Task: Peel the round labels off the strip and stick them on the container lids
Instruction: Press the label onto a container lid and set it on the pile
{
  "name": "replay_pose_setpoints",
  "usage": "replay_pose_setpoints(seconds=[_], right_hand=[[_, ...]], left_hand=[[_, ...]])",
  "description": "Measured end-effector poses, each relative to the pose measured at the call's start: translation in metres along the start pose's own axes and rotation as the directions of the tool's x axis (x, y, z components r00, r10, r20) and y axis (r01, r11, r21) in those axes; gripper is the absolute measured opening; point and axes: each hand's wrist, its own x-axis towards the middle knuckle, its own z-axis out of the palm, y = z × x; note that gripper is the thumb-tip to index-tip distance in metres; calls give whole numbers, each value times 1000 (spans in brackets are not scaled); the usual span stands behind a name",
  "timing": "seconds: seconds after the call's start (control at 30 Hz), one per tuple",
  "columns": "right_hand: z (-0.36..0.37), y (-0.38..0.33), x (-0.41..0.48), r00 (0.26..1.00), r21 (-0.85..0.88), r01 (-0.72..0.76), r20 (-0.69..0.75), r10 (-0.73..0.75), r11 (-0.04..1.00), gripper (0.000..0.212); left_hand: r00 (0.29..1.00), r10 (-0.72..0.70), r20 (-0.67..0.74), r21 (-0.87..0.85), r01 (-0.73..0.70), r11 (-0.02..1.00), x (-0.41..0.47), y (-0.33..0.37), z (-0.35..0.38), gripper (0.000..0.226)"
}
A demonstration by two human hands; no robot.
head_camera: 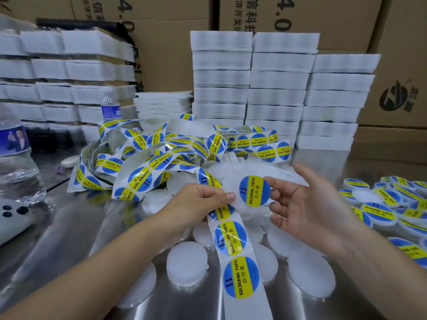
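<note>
While we read the bench from its near edge outward, the label strip [241, 280] runs up from 6 o'clock with round labels not yet peeled. Bare lids [187, 262] lie either side of it at 5 and 7 o'clock. Just beyond, our left hand [198, 202] pinches the strip, thumb curled over it. Our right hand [309, 204], fingers loosely spread, touches the edge of a lid [254, 190] that already wears its label. At 3 o'clock a heap of finished lids [381, 204] suggests much is done. Farther off at 12 o'clock, the tangled strip [159, 161], full of labels, tells us plenty remains.
</note>
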Motion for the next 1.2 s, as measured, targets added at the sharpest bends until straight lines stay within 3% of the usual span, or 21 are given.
replay_pose_setpoints(seconds=[0.67,1.2], right_hand=[[1,8,5,1000,-91,-5,25,7,996,57],[2,14,6,981,-314,150,-68,-180,937,46]], left_hand=[[1000,-15,17,59,14,998,-1,1,1,37],[1000,-9,22,72,7,997,0,1,1,37]])
